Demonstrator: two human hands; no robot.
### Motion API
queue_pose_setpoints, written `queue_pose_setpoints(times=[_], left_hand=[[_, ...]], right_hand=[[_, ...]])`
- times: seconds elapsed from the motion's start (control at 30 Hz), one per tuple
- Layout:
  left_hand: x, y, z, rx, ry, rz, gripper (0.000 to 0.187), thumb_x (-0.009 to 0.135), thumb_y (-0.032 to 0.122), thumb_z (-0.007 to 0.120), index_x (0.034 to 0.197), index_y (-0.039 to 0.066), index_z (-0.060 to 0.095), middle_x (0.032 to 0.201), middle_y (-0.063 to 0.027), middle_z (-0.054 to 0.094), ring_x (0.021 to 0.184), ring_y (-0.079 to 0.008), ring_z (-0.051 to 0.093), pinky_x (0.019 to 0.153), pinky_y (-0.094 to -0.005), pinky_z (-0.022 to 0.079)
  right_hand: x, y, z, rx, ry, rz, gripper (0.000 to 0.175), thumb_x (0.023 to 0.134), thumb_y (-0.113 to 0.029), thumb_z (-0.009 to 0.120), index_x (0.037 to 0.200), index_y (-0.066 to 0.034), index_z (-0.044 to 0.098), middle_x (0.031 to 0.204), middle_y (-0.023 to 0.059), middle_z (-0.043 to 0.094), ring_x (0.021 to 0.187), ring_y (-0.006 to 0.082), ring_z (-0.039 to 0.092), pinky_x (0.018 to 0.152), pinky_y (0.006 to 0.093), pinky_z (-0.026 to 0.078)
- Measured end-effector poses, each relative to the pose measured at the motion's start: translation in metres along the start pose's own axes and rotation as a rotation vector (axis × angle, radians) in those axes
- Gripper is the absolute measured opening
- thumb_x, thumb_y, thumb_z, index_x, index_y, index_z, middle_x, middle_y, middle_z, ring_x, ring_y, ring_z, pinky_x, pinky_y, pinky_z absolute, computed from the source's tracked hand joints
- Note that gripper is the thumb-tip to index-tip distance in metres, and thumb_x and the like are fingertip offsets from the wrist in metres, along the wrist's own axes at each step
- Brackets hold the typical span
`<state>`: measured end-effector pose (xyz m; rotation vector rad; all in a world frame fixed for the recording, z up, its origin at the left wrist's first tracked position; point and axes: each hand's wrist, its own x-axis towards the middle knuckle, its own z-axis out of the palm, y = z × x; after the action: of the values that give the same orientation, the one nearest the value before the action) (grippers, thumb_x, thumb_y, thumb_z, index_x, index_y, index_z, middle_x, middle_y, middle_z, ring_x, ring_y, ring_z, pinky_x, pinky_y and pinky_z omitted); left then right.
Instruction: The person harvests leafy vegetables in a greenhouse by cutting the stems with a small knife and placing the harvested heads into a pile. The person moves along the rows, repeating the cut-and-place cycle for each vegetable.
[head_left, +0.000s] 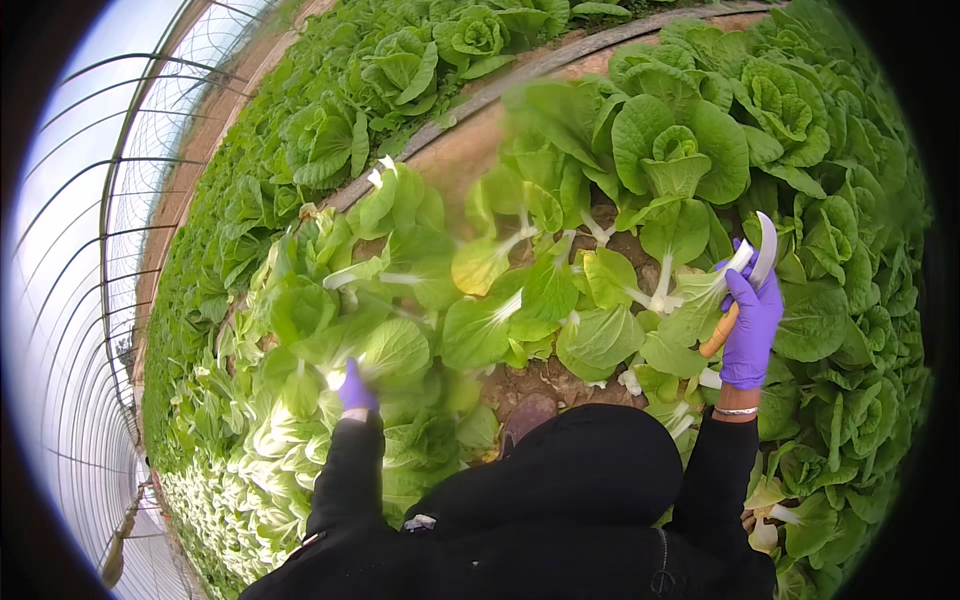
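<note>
In a purple glove, my right hand (752, 326) grips a small curved harvesting knife by its wooden handle (718, 335). The pale blade (766, 247) points away from me. A detached cabbage leaf (697, 300) is also in that hand, its white stalk lying beside the blade. On the other side, my left hand (355, 390), gloved in purple too, holds a loose-leaf Chinese cabbage (394, 349) near its white base. Motion blur softens this plant, and its leaves hide most of my left fingers. Loose leaves (480, 326) lie on the soil between my hands.
Standing cabbages (679, 161) grow ahead and to the right. Cut plants (277, 442) lie in a row at left. A grey irrigation hose (517, 79) crosses the soil ahead. Greenhouse hoops (112, 161) rise at far left. My boot (531, 414) stands on the soil.
</note>
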<state>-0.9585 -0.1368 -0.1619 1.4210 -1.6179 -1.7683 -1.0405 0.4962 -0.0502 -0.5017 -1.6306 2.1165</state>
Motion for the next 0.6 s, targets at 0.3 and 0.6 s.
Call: queue_pose_setpoints(times=[0.3, 0.6], left_hand=[[-0.091, 0.081, 0.041, 0.851, 0.263, 1.247, 0.069, 0.08, 0.006, 0.066, 0.143, -0.005, 0.039, 0.143, -0.0241, 0.043, 0.136, -0.038, 0.037, 0.114, -0.0454, 0.027], [-0.171, 0.1, 0.367, 0.671, -0.573, 1.417, 0.085, 0.077, 0.024, 0.075, 0.146, -0.003, 0.034, 0.14, -0.0253, 0.047, 0.136, -0.0413, 0.037, 0.114, -0.047, 0.028]], right_hand=[[0.007, 0.041, -0.019, -1.181, -0.226, -0.344, 0.043, 0.084, -0.027, 0.067, 0.119, -0.0056, 0.059, 0.095, 0.0155, 0.065, 0.085, 0.0341, 0.066, 0.072, 0.0434, 0.052], [-0.035, 0.045, 0.035, -1.195, -0.474, -0.455, 0.019, 0.087, -0.013, 0.058, 0.104, -0.0073, 0.065, 0.082, 0.0127, 0.064, 0.074, 0.0323, 0.064, 0.063, 0.044, 0.051]])
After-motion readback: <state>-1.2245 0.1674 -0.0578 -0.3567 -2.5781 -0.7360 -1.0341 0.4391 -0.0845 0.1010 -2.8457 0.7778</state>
